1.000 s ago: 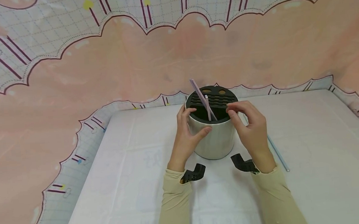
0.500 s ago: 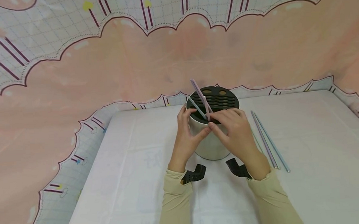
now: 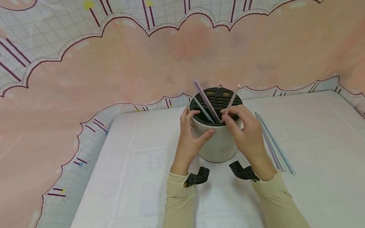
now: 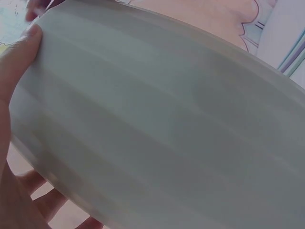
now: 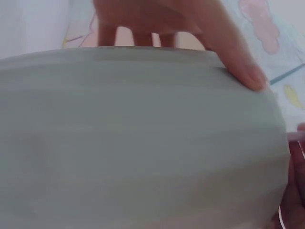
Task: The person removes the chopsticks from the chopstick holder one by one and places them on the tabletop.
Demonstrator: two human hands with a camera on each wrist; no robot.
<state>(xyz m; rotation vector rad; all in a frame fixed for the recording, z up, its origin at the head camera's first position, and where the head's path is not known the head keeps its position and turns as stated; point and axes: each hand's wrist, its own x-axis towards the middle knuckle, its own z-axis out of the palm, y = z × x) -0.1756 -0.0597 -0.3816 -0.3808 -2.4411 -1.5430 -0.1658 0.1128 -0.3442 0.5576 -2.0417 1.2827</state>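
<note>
A pale round utensil holder (image 3: 217, 145) with a black slotted top (image 3: 220, 99) stands upright on the table. My left hand (image 3: 190, 136) holds it from the left, fingertips over the rim and thumb on the front wall. With thumb and fingertips, my right hand (image 3: 249, 134) pinches a thin pink straw-like stick (image 3: 234, 96) that leans right over the front opening. Lilac sticks (image 3: 204, 97) and a light blue stick (image 3: 202, 109) lean left in that opening. The holder's wall (image 4: 162, 119) fills most of both wrist views, with my left thumb (image 5: 248, 74) on it.
Lilac and blue sticks (image 3: 277, 143) lie on the white table (image 3: 326, 147) right of the holder, partly behind my right arm. A patterned cloth backdrop (image 3: 179, 62) rises behind the table. Black wrist mounts (image 3: 199, 176) sit at both cuffs.
A light blue stick now leans in the opening. My right hand has moved left from the rim, then slightly right, tilting the pink stick to the right. My left hand stays put.
</note>
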